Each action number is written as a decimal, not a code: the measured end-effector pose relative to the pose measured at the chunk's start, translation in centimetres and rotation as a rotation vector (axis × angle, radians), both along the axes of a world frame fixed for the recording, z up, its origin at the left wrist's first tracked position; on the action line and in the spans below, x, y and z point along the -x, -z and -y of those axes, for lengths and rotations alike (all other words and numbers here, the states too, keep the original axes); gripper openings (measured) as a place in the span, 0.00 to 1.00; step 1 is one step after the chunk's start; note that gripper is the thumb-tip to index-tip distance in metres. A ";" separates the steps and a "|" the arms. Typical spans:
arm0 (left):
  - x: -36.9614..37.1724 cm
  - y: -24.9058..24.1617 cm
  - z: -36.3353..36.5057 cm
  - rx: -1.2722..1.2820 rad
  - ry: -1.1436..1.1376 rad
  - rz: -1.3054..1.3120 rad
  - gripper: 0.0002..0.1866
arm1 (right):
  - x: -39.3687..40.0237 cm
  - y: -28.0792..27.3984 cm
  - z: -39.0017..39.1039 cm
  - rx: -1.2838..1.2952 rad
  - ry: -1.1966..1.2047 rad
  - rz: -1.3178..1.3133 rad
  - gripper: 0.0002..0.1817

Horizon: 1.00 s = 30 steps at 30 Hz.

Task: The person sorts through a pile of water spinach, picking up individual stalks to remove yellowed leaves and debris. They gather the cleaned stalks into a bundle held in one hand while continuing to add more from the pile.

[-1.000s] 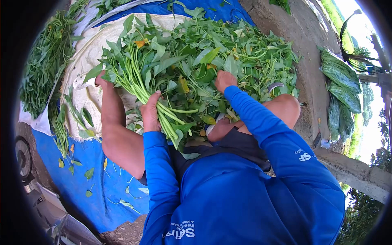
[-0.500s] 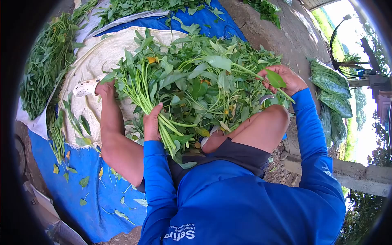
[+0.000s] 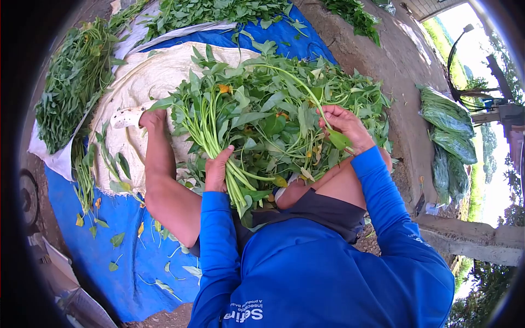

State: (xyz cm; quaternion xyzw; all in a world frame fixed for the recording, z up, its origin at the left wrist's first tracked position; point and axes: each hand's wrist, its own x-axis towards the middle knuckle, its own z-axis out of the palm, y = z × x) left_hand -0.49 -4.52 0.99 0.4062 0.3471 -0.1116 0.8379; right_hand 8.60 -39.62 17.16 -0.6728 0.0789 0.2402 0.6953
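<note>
Left hand (image 3: 219, 170) still grips the bunch (image 3: 219, 123); right hand (image 3: 345, 127), back from the right, pinches one stem (image 3: 298, 82) to add.

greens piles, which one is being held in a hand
The bunch of greens in front of the person: the left hand grips its stems. The pile at far left and the bagged greens on the right lie untouched.

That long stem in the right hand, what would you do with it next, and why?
Probably lay the long stem alongside the bunch gripped in the left hand. The right hand pinches it by its lower end, lifted over the loose pile, while the bunch's stalks already lie parallel.
</note>
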 end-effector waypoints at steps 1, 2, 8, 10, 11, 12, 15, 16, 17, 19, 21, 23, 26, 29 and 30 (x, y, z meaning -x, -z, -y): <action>-0.2 0.0 0.2 0.003 0.008 0.013 0.14 | -0.1 -0.6 -0.2 -0.036 -0.028 -0.028 0.14; -0.2 0.1 0.4 0.008 0.011 0.023 0.14 | -0.3 -0.5 -0.3 -0.027 -0.023 0.034 0.13; -0.1 2.1 1.0 0.052 0.016 0.067 0.16 | -0.3 -0.3 -6.8 0.221 0.008 0.431 0.13; -0.2 2.8 1.4 0.062 0.017 0.024 0.15 | 0.3 1.7 -9.7 0.249 -0.020 0.436 0.13; -0.3 2.6 1.7 0.083 0.014 0.036 0.16 | 1.0 3.1 -11.1 0.264 -0.052 0.395 0.13; -0.3 2.2 1.9 0.104 0.009 0.046 0.16 | 1.9 4.8 -12.6 0.279 -0.084 0.351 0.14; 0.1 3.3 2.1 0.166 -0.016 0.081 0.20 | 5.7 8.9 -15.5 0.428 -0.444 0.072 0.14; 0.1 3.7 2.3 0.189 -0.045 0.092 0.21 | 6.6 9.9 -15.9 0.379 -0.444 -0.075 0.14; 0.3 4.0 2.2 0.175 -0.043 0.080 0.20 | 7.0 10.8 -15.8 0.392 -0.462 -0.013 0.14; 0.5 4.8 2.0 0.167 -0.038 0.074 0.21 | 6.9 11.7 -15.7 0.420 -0.529 0.063 0.14; 0.4 4.4 2.1 0.134 -0.008 0.092 0.20 | 6.1 11.7 -15.7 0.458 -0.608 0.093 0.14; 0.2 2.9 2.2 0.129 0.050 0.112 0.19 | 5.9 10.7 -15.8 0.469 -0.648 0.152 0.14; 0.4 2.1 2.5 0.028 0.079 0.167 0.19 | 3.3 10.3 -15.1 0.540 -0.709 0.242 0.15; 0.5 2.6 3.1 -0.143 0.053 0.232 0.22 | -1.3 8.3 -15.6 0.589 -0.341 0.363 0.20; 0.6 2.9 3.2 -0.147 0.060 0.240 0.22 | -1.1 7.2 -16.2 0.659 -0.485 0.316 0.22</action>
